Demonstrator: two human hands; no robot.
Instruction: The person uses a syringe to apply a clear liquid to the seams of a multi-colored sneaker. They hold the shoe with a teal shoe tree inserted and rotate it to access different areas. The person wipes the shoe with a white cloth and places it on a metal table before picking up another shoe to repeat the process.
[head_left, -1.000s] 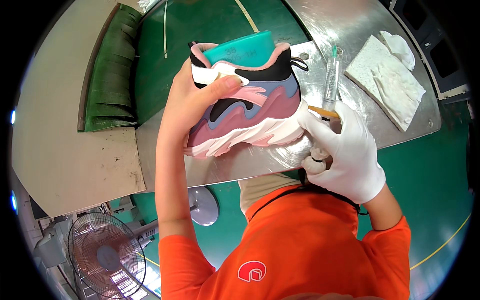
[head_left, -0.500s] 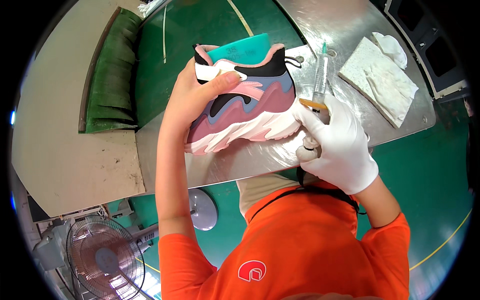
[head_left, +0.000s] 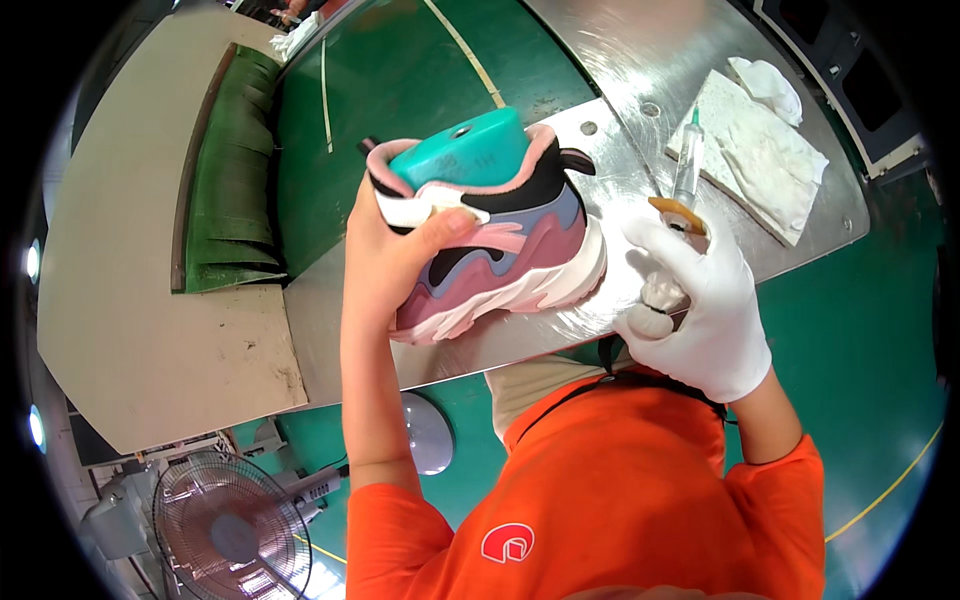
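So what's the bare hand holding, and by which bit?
The left hand holds the shoe by its upper, thumb on the near side, fingers hidden behind.

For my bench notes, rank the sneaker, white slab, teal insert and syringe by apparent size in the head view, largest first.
1. Sneaker
2. White slab, partly covered
3. Teal insert, visible part only
4. Syringe, slimmest; its lower end is hidden

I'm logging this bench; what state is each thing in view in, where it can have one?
Left hand: bare, gripping the shoe
Right hand: gloved, holding the syringe
Shoe: held, teal form inside
Syringe: green tip pointing away from wearer, contents unclear
White cloth: crumpled
Fan: running or stopped, unclear
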